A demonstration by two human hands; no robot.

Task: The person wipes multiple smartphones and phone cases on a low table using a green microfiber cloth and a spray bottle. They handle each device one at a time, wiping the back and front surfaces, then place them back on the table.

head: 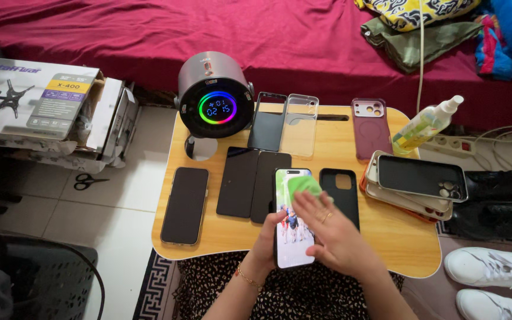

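My left hand (266, 244) grips the lower left edge of a smartphone (292, 237) whose screen is lit with a picture. It lies at the near edge of a small wooden lap table (386, 237). My right hand (334, 234) lies flat over the phone's right side and presses a green cloth (301, 185) onto the top of the screen with its fingertips. A black phone case (340, 192) lies just right of the phone, partly under my right hand. Two dark phones (252, 181) lie side by side just to the left.
Another dark phone (185, 204) lies at the table's left. At the back stand a round speaker with a glowing ring (216, 95), dark, clear and maroon cases (368, 127) and a spray bottle (425, 125). Stacked cases (417, 185) sit right. Cardboard boxes (37, 101) and scissors (89, 181) are on the floor at left, white shoes (493, 266) at right.
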